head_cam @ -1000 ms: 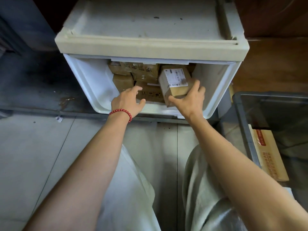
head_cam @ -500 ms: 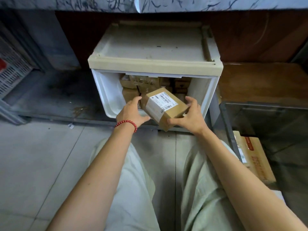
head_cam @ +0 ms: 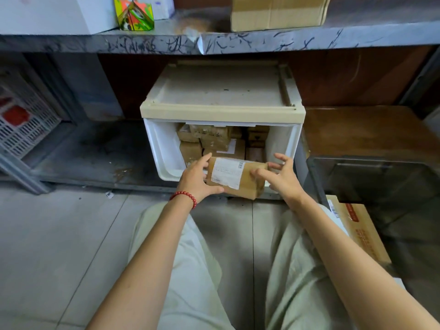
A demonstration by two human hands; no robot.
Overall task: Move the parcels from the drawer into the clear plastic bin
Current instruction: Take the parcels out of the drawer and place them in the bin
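Observation:
The white plastic drawer [head_cam: 164, 148] stands pulled open under a shelf, with several brown parcels [head_cam: 214, 139] stacked inside. In front of the drawer's front edge I hold one brown parcel [head_cam: 238, 179] with a white shipping label facing up. My left hand [head_cam: 195, 179], with a red bead bracelet on the wrist, grips the parcel's left end, fingers on top and thumb below. My right hand [head_cam: 283, 179] is at the right end with fingers spread, only the fingertips touching. The clear plastic bin [head_cam: 314, 182] sits on the floor to the right and holds one flat brown parcel [head_cam: 364, 232].
A grey shelf edge [head_cam: 214, 44] runs overhead, carrying a cardboard box [head_cam: 276, 13] and a colourful carton [head_cam: 133, 17]. A white lattice crate [head_cam: 21, 125] stands at the left. My knees in pale trousers [head_cam: 190, 270] are below the hands, over a tiled floor.
The labelled parcel has come up out of the drawer toward me and turned label-up. My left hand has taken hold of it, and my right hand's grip has loosened to spread fingers.

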